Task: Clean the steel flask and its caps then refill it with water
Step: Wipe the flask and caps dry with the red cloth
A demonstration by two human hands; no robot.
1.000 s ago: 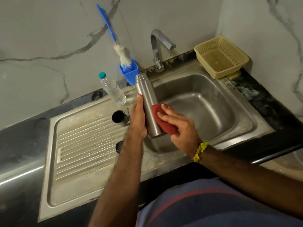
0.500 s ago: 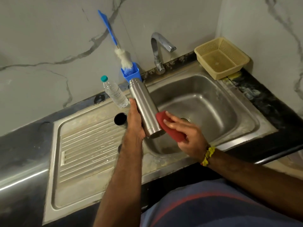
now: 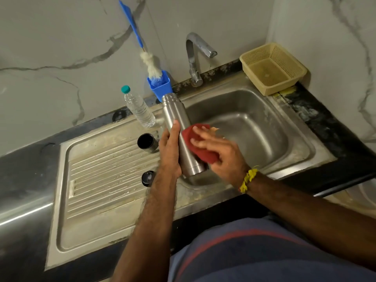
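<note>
We see the left hand clenched around the lower half of the steel flask, tilted over the sink edge, while the right hand presses a red scrubber against its side, 2 caps lying on the drainboard

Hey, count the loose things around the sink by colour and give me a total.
Steel: 1, the flask
Black: 2, caps
Blue: 2, brush, holder cup
Red: 1, scrub pad
Clear: 1, water bottle
Beige: 1, basket
Total: 8
</note>
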